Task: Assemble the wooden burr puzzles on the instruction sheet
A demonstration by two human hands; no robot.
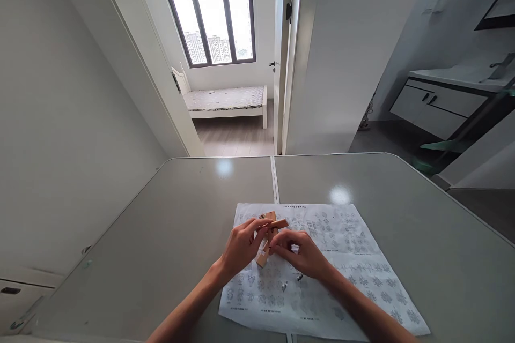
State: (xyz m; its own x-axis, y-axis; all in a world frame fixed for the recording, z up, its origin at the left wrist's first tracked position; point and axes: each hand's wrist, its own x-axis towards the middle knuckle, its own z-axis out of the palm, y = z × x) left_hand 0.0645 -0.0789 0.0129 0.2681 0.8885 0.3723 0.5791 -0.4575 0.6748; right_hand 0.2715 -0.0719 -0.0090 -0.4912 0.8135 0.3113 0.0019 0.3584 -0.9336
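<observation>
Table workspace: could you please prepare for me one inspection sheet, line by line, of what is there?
Surface: grey table, glossy; printed sheet spread on it.
Job's things: wooden pieces, crossing one another, partly hidden.
Clutter: two small pieces on the sheet, too small to identify.
Hands: left hand and right hand, fingers pinching the wooden pieces.
Cables: nothing seen.
Surroundings: bed and window ahead; sink cabinet at right.

Left hand (240, 244) and right hand (304, 255) on wooden pieces (272, 234) — printed sheet (333, 257) beneath.
</observation>
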